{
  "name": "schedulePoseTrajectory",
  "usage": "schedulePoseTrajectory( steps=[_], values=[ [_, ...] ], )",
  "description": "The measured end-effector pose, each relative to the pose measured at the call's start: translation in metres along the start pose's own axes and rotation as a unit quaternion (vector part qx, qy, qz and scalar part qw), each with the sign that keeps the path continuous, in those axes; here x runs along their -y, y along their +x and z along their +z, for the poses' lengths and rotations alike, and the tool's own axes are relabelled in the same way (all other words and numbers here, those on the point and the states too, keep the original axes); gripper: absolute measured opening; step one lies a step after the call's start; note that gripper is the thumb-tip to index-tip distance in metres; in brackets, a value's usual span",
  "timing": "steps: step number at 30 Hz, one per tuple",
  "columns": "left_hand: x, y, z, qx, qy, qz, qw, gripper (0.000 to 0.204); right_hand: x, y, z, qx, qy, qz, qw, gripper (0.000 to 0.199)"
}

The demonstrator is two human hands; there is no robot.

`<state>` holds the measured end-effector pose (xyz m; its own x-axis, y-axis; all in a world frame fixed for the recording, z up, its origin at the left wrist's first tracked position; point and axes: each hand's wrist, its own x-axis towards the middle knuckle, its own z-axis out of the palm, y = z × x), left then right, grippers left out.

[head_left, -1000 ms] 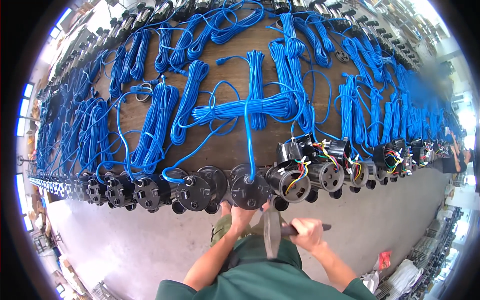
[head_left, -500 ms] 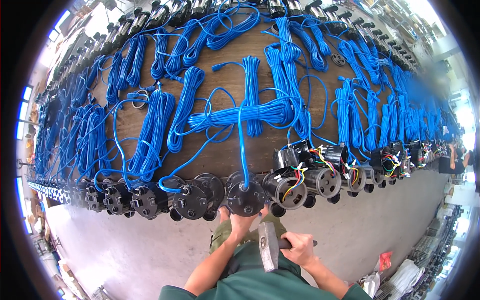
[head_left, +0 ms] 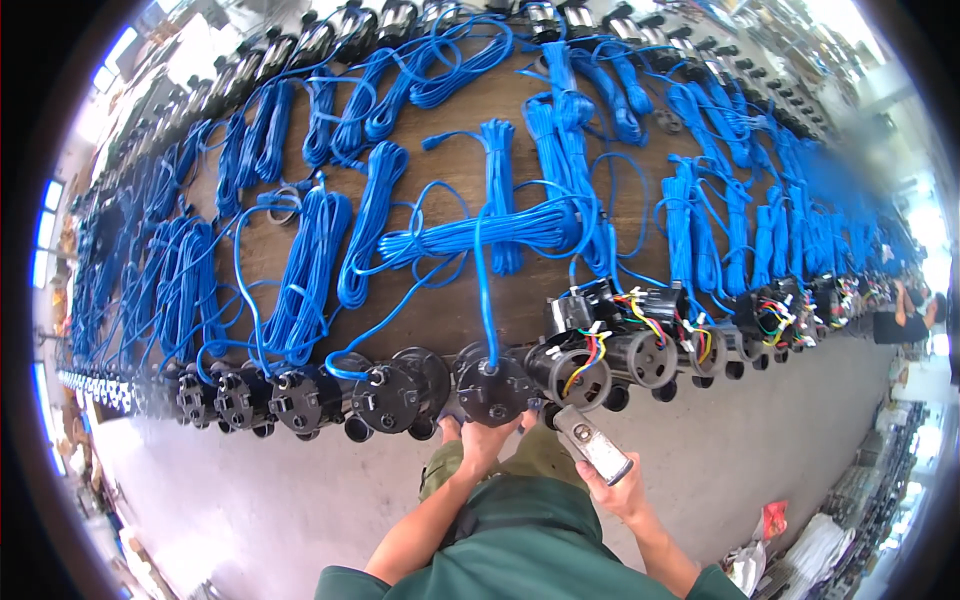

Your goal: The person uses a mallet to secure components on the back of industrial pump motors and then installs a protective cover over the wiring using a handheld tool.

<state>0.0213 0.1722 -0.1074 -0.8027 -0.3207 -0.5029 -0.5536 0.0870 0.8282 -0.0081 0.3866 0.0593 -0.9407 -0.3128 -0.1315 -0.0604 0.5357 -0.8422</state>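
Note:
My left hand (head_left: 490, 442) grips, from below, a black round-capped cylinder unit (head_left: 494, 393) at the table's near edge; the cap hides part of the fingers. A blue cable (head_left: 486, 290) rises out of the cap and runs to a tied cable bundle (head_left: 480, 235) on the table. My right hand (head_left: 618, 490) is closed around a hammer (head_left: 592, 445), whose metal head is just right of that unit and below an uncapped cylinder (head_left: 580, 380) with coloured wires. Most of the hammer's handle is hidden behind the head and hand.
Several more capped units (head_left: 388, 398) line the near edge to the left. Rightward stand open cylinders (head_left: 643, 358) with loose wires. Blue cable bundles (head_left: 305, 270) cover much of the brown tabletop (head_left: 440, 165). Another person (head_left: 908, 310) is at the far right.
My right hand has raised the hammer and turned it, bringing its head up and rightward, closer to the units. My left hand stays at the same capped unit.

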Motion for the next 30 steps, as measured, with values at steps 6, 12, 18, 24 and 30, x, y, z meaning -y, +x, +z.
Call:
schedulePoseTrajectory(
  steps=[6, 12, 18, 24, 30],
  values=[
    [-0.046, -0.019, -0.048, 0.116, 0.181, -0.058, 0.975, 0.103, 0.012, -0.033, -0.025, -0.02, 0.1, 0.121, 0.987, 0.023],
    [-0.077, -0.037, -0.054, -0.097, 0.122, 0.238, 0.959, 0.137, 0.107, 0.004, -0.023, 0.021, 0.148, 0.075, 0.986, 0.025],
    [-0.092, 0.011, -0.047, -0.152, 0.023, 0.375, 0.914, 0.118, 0.1, 0.045, 0.014, 0.072, -0.114, 0.05, 0.99, 0.03],
    [-0.073, 0.009, -0.051, -0.127, 0.014, 0.367, 0.921, 0.111, 0.166, 0.046, 0.017, 0.135, -0.06, -0.018, 0.989, 0.03],
    [-0.073, 0.015, -0.035, -0.135, -0.071, 0.386, 0.91, 0.107, 0.106, 0.058, 0.022, 0.195, 0.098, 0.138, 0.966, 0.046]
  ],
)
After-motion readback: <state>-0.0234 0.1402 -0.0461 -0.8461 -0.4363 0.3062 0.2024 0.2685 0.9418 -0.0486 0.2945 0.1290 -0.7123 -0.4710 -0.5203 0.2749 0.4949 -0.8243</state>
